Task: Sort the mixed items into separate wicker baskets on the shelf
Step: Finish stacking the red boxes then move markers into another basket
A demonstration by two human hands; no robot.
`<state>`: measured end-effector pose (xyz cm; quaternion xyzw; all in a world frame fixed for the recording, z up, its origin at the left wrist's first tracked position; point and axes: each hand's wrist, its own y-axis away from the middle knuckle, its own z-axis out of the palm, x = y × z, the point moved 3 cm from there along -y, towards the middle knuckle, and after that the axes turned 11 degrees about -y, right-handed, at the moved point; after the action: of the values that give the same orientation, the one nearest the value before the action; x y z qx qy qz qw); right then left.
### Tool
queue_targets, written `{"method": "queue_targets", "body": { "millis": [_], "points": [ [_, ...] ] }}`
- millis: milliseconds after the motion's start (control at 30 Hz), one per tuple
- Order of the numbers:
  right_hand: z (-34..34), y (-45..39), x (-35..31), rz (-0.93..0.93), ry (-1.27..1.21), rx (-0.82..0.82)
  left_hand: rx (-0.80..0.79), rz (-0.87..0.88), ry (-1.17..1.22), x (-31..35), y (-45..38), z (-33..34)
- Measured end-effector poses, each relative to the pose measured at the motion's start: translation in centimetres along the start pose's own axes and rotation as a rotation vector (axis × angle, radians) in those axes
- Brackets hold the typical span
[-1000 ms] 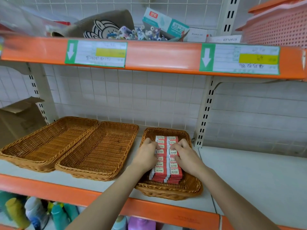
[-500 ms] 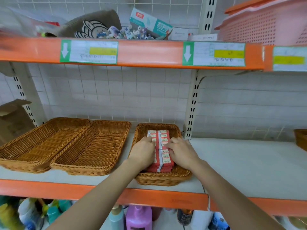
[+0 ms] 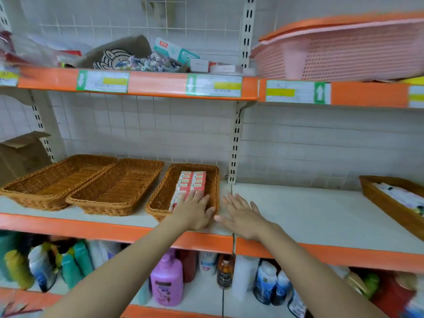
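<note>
Head view: left hand [image 3: 195,211] flat, hides red boxes' [image 3: 192,182] near end; right hand [image 3: 241,215] splayed; both grips empty.

Three wicker baskets [image 3: 119,187] sit on the shelf [image 3: 298,210]. The left hand [image 3: 195,211] lies flat over red boxes [image 3: 191,183] in the rightmost. The right hand [image 3: 241,216] hovers spread beside it.
</note>
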<state>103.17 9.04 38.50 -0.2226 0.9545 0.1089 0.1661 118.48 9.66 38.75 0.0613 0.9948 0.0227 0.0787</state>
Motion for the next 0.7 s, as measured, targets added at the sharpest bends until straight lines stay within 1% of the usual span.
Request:
{"method": "queue_targets", "body": {
  "millis": [167,333,433,700],
  "points": [
    [-0.6,5.1,3.3,-0.001,0.036,0.067,0.04,0.04,-0.059,6.1,2.2,-0.7],
    [-1.4,9.3,7.9,0.065,0.043,0.069,-0.002,0.099,-0.104,11.5,2.8,-1.4],
    [-2.3,10.7,11.0,0.117,0.062,0.089,-0.033,0.128,-0.11,14.2,1.5,-1.8],
    [-5.8,11.5,19.3,0.28,0.101,0.148,0.014,0.252,-0.144,21.5,-5.0,-3.9]
  ]
}}
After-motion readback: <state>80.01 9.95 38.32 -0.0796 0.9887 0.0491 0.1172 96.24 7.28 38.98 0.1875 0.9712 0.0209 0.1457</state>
